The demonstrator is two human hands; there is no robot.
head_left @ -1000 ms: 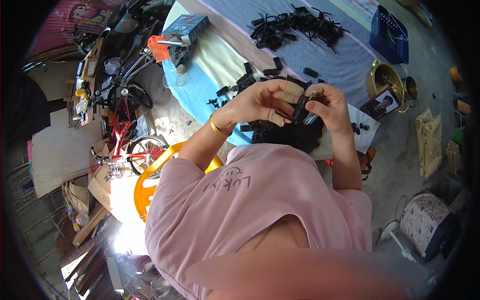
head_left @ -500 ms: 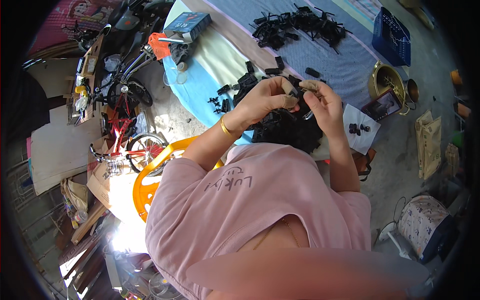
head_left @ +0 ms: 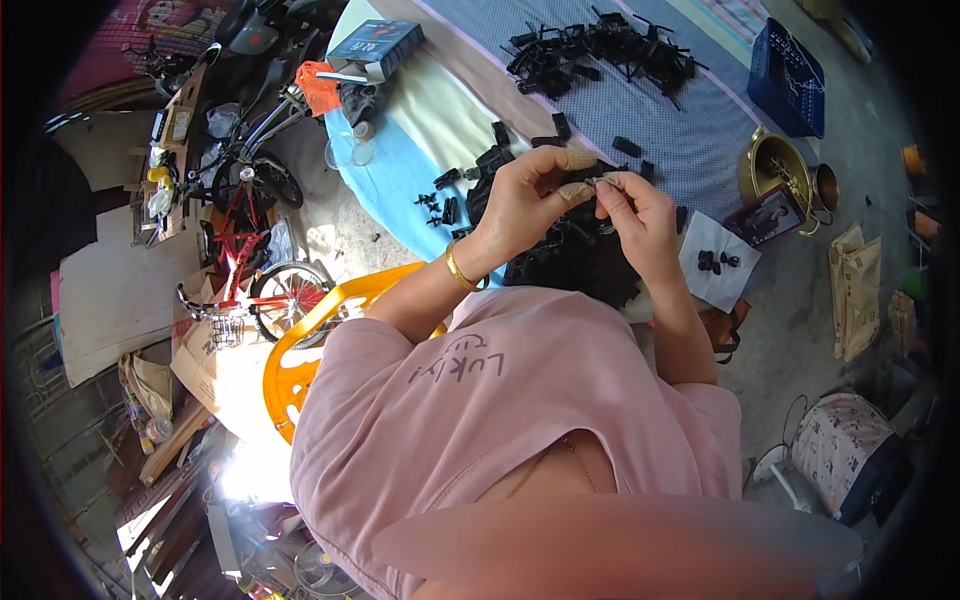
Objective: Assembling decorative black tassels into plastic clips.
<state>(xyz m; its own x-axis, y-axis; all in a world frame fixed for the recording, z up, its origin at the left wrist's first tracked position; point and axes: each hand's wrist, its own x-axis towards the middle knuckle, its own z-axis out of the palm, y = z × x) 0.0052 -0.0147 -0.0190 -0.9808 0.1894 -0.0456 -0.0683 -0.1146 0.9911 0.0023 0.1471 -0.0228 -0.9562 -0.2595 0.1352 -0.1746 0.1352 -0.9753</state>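
Observation:
Over a dark heap of black parts (head_left: 575, 268), my left hand (head_left: 528, 198) and my right hand (head_left: 640, 215) meet at the fingertips. Tan coverings wrap some of my fingertips. My right thumb and index finger pinch together against the tip of my left thumb, and my left index finger arches above. Whatever lies between them is too small or hidden to name. Loose black pieces (head_left: 445, 180) lie left of my left hand, and more black blocks (head_left: 627, 147) rest just beyond my right hand.
A large pile of black parts (head_left: 600, 52) lies on the far cloth. A blue basket (head_left: 785, 80), a brass-coloured pot (head_left: 757, 165) and a phone with a lit screen (head_left: 770, 215) are at right. Small dark pieces sit on white paper (head_left: 708, 285). A yellow chair (head_left: 285, 370) stands left.
My hands have drawn together at the fingertips. The left index finger has straightened away from the thumb, and the dark piece seen at the left fingertips is now out of sight.

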